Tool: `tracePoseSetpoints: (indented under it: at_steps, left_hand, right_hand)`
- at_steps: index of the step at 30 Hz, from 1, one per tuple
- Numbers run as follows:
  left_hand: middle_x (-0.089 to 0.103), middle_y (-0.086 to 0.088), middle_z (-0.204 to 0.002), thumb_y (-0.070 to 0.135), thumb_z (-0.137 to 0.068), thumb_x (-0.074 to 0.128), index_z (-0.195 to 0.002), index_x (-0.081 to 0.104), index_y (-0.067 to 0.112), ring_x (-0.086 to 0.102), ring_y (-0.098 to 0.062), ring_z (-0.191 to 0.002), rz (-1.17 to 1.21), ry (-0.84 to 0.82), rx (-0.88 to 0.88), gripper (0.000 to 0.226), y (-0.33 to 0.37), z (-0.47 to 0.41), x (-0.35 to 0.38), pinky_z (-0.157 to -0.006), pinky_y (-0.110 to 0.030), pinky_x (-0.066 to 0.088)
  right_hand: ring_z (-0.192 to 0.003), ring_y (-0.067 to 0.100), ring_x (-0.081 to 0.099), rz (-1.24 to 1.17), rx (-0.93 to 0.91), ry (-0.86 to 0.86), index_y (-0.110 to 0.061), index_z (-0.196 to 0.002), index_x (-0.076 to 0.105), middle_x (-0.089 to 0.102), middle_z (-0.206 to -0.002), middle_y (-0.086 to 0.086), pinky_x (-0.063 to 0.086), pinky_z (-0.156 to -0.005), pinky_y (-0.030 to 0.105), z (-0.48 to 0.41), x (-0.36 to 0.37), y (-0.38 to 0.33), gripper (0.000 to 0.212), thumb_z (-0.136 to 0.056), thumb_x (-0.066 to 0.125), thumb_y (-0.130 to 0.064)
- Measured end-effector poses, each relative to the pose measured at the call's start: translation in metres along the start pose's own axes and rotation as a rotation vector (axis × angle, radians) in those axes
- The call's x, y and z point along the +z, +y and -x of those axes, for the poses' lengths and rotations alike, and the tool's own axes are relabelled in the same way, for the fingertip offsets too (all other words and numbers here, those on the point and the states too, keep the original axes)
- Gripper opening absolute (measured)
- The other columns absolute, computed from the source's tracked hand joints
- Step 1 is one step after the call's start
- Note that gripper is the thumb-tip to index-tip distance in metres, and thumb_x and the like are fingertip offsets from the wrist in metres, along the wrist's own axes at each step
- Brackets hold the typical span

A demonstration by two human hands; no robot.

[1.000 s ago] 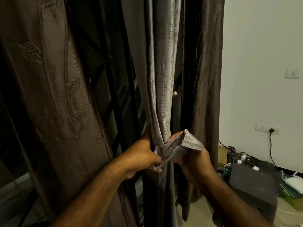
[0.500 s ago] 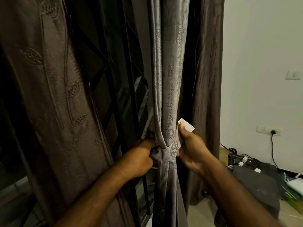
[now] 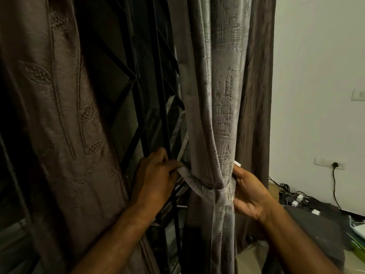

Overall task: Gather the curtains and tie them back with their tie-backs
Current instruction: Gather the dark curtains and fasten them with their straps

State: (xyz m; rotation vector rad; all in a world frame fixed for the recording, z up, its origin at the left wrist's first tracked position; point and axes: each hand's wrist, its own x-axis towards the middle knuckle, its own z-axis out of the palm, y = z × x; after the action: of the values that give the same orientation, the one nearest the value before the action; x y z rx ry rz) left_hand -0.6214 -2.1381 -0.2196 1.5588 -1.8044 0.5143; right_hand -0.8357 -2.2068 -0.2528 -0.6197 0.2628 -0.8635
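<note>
Left hand (image 3: pixel 156 175) pinched shut on the free end of the tie-back (image 3: pixel 199 186), drawing it toward the window grille (image 3: pixel 150 99). Right hand (image 3: pixel 248 192) cupped and closed around the band's far side, pressing it against the gathered grey curtain (image 3: pixel 219 107). Band already cinched round the bundle at waist height. Soft, limp, slightly slick fabric, probably light; best gripped at the strap's ends, kept taut. Beyond, a brown curtain (image 3: pixel 256 95) and an embroidered curtain (image 3: pixel 59 115) hanging loose.
</note>
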Motion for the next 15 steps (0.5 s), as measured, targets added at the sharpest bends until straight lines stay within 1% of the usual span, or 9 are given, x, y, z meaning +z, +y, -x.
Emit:
tracePoseSetpoints:
  at_steps: [2,3,5,6,8,10,11,13,15]
  left_hand:
    - [0.070,-0.003,-0.081,0.013,-0.084,0.071,-0.095,0.077,0.021,0.065,-0.015,-0.068,0.104,-0.016,-0.096,0.015,0.014,-0.001,0.000,-0.059,-0.022,0.047]
    - [0.071,0.000,-0.076,0.011,-0.087,0.066,-0.090,0.078,0.018,0.062,-0.003,-0.063,0.200,-0.036,-0.160,0.014,0.021,-0.002,0.002,-0.057,-0.017,0.043]
    - [0.061,0.009,-0.053,0.001,-0.088,0.060,-0.071,0.074,0.010,0.054,0.010,-0.050,0.415,-0.101,-0.340,0.024,0.031,-0.009,0.002,-0.048,-0.009,0.035]
    - [0.056,0.011,-0.045,-0.003,-0.088,0.057,-0.060,0.068,0.010,0.052,0.012,-0.046,0.532,-0.142,-0.446,0.032,0.034,-0.014,0.000,-0.047,-0.008,0.035]
    - [0.060,0.012,-0.046,-0.007,-0.087,0.053,-0.051,0.065,0.015,0.057,0.007,-0.052,0.830,-0.211,-0.618,0.044,0.036,-0.019,-0.002,-0.055,-0.010,0.042]
    - [0.069,0.004,-0.060,0.005,-0.084,0.053,-0.050,0.071,0.017,0.064,-0.014,-0.070,1.176,-0.262,-0.742,0.041,0.038,-0.022,-0.005,-0.075,-0.028,0.051]
    - [0.070,0.003,-0.066,0.016,-0.081,0.054,-0.052,0.073,0.021,0.065,-0.017,-0.074,1.282,-0.264,-0.780,0.035,0.037,-0.021,-0.003,-0.078,-0.032,0.050]
    - [0.073,0.004,-0.084,0.036,-0.071,0.058,-0.073,0.076,0.026,0.068,-0.017,-0.081,1.196,-0.225,-0.809,0.020,0.029,-0.019,0.004,-0.076,-0.034,0.054]
    - [0.069,-0.005,-0.113,0.047,-0.054,0.065,-0.111,0.065,0.025,0.067,-0.026,-0.100,0.978,-0.245,-0.814,0.062,0.023,-0.012,0.006,-0.085,-0.044,0.055]
  right_hand:
    - [-0.132,0.035,0.056,-0.013,0.011,-0.022,-0.010,-0.147,0.050,0.054,-0.146,0.021,0.044,-0.110,0.056,0.002,0.004,0.006,0.047,-0.108,0.040,-0.032]
    - [-0.135,0.036,0.053,-0.006,0.018,-0.042,-0.010,-0.148,0.048,0.052,-0.148,0.022,0.040,-0.114,0.056,0.002,0.005,0.010,0.047,-0.108,0.040,-0.033]
    - [-0.147,0.037,0.037,0.004,0.039,-0.071,-0.009,-0.154,0.038,0.038,-0.158,0.022,0.027,-0.122,0.055,0.003,0.007,0.016,0.054,-0.108,0.039,-0.039]
    - [-0.147,0.037,0.036,0.012,0.040,-0.068,-0.007,-0.154,0.037,0.036,-0.159,0.023,0.026,-0.123,0.054,0.005,0.010,0.018,0.057,-0.108,0.039,-0.041]
    - [-0.136,0.038,0.049,0.022,0.040,-0.091,-0.005,-0.152,0.041,0.044,-0.152,0.024,0.035,-0.118,0.054,0.007,0.013,0.021,0.056,-0.107,0.041,-0.039]
    - [-0.123,0.036,0.059,0.013,0.032,-0.106,-0.003,-0.148,0.047,0.055,-0.142,0.023,0.045,-0.111,0.052,0.009,0.016,0.021,0.053,-0.105,0.046,-0.035]
    - [-0.119,0.036,0.062,0.013,0.039,-0.105,-0.003,-0.144,0.052,0.059,-0.137,0.022,0.048,-0.108,0.052,0.011,0.017,0.021,0.051,-0.103,0.047,-0.034]
    - [-0.114,0.036,0.066,0.047,0.068,-0.101,-0.004,-0.134,0.063,0.064,-0.130,0.022,0.050,-0.102,0.052,0.013,0.021,0.022,0.047,-0.103,0.044,-0.034]
    - [-0.110,0.037,0.068,0.062,0.093,-0.098,-0.005,-0.122,0.071,0.068,-0.124,0.022,0.053,-0.097,0.054,0.013,0.023,0.022,0.048,-0.100,0.040,-0.034]
